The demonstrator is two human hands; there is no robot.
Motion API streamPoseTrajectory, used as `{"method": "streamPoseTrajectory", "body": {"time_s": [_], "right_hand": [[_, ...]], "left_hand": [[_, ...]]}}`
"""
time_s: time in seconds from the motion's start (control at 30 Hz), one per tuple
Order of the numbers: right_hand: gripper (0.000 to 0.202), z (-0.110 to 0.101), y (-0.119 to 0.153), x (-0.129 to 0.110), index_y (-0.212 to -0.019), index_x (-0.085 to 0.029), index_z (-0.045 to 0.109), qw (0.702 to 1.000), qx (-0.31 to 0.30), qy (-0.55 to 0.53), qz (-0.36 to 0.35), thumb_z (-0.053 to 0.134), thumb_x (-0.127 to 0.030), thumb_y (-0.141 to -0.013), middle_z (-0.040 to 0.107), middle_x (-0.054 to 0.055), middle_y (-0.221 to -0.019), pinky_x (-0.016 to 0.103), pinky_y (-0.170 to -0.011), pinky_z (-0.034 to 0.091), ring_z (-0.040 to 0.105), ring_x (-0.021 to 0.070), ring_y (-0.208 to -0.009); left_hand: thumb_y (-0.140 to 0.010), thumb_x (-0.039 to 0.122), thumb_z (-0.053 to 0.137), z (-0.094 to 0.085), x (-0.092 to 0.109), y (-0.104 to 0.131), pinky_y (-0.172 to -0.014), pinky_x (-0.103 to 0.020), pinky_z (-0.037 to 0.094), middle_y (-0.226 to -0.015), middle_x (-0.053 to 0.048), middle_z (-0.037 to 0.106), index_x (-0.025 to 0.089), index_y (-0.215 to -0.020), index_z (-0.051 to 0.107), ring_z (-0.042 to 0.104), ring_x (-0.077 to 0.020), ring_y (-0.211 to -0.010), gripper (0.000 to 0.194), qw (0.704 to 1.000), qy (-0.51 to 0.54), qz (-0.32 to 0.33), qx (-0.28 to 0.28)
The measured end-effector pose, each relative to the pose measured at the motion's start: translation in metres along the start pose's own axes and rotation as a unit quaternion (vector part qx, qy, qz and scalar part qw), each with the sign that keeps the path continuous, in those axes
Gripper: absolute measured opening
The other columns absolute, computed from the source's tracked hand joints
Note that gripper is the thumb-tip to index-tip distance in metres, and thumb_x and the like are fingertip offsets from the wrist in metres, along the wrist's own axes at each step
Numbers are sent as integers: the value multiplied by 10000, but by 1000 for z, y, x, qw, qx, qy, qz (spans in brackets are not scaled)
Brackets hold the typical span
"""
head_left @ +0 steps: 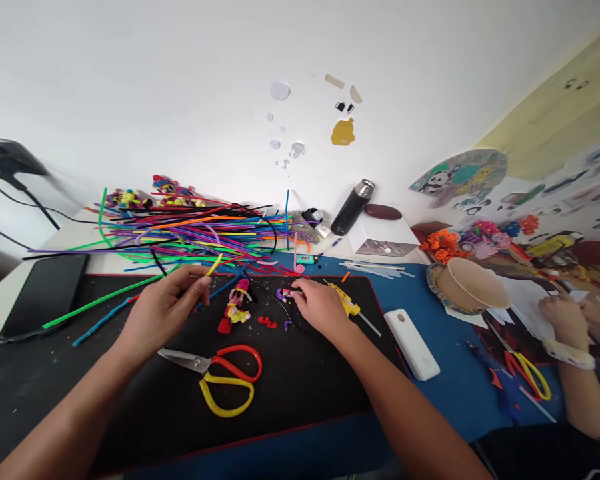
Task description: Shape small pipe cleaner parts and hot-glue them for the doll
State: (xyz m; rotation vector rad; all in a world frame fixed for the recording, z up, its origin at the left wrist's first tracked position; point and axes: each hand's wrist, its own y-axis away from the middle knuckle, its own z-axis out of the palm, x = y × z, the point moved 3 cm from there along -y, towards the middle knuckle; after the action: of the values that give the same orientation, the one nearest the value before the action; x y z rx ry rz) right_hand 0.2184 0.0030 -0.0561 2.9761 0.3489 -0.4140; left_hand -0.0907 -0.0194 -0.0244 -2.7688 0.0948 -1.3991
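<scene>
My left hand (173, 300) is closed, with a short yellow pipe cleaner (214, 265) pinched between thumb and fingers. My right hand (319, 303) is also closed, its fingertips low over the black mat (145, 413). A small thing at those fingertips is too tiny to name; a curled purple piece (281, 294) lies beside it. Between my hands rests a small pipe-cleaner figure (236, 307) in pink, yellow and red. A wavy red piece (267, 323) lies to its right. Scissors (207, 363) with red and yellow handles lie nearer me. A yellow glue gun (349, 303) is partly behind my right hand.
Many loose pipe cleaners (195, 230) pile up along the wall. A black flask (353, 208) stands by a white box (384, 237). Right of the mat are a white oblong device (412, 344), a bowl (473, 283) and another person's hands (565, 317). A phone (45, 293) lies left.
</scene>
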Motion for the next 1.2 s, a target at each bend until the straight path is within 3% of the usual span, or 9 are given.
{"method": "streamPoseTrajectory", "body": {"time_s": [0.17,0.37,0.5,0.63,0.73,0.9,1.03,1.13,1.2], "right_hand": [[192,4,-10,-2,-1158,-247,764,1000,-26,16,-2,633,-378,-1111,847,59,-1154,329,-819,473,790,262,-1050],[168,3,-5,-2,-1185,-257,727,999,-47,24,6,714,-369,-1060,852,42,-1111,313,-753,422,797,259,-1002],[159,2,-5,-2,-1142,-247,725,998,-43,30,17,722,-374,-1047,839,50,-953,311,-691,365,790,266,-914],[166,-1,-4,0,-970,-230,690,999,9,3,35,677,-378,-1043,777,42,-786,319,-637,310,738,243,-767],[253,-4,-2,2,-809,-239,595,990,75,-117,35,668,-385,-1003,696,-3,-686,306,-616,318,656,198,-670],[321,2,-7,-9,-760,-246,509,926,73,-371,-3,661,-453,-952,633,-28,-687,275,-598,417,603,159,-626],[334,15,-19,-29,-908,-242,541,826,-14,-563,15,675,-547,-936,714,-11,-761,244,-459,412,660,157,-538],[425,23,-28,-40,-912,-236,523,764,-21,-645,21,732,-605,-894,743,-4,-764,216,-393,379,629,130,-453],[449,27,-35,-44,-891,-237,510,728,-12,-685,24,755,-614,-881,708,-35,-681,202,-355,316,513,88,-366]], "left_hand": [[-1020,670,533,0,-1,-3,-638,-283,473,-725,23,685,230,-1069,679,590,-177,-617,466,1000,16,11,-3],[-1029,660,521,3,7,-10,-617,-289,462,-739,17,668,231,-986,661,557,-170,-611,454,999,32,28,3],[-1049,628,491,9,12,-17,-637,-291,487,-804,3,685,226,-1036,641,579,-172,-649,429,997,66,43,-15],[-1049,616,522,13,18,-29,-649,-291,509,-863,-5,725,218,-1226,612,590,-167,-655,445,993,108,41,-29],[-1031,639,555,16,27,-38,-616,-287,497,-872,-15,747,217,-1212,597,587,-162,-621,461,989,135,38,-41],[-1011,680,552,21,52,-50,-618,-286,485,-784,-6,721,228,-992,611,604,-173,-617,456,992,109,53,-46],[-1022,628,544,27,68,-60,-623,-277,436,-706,27,626,231,-946,646,559,-174,-631,416,995,49,85,-25],[-1028,592,522,32,72,-69,-627,-279,422,-743,24,623,234,-964,659,533,-175,-647,389,994,15,105,-7],[-1040,570,496,33,70,-73,-653,-284,442,-788,12,650,235,-988,653,561,-183,-678,374,994,5,111,1]]}}
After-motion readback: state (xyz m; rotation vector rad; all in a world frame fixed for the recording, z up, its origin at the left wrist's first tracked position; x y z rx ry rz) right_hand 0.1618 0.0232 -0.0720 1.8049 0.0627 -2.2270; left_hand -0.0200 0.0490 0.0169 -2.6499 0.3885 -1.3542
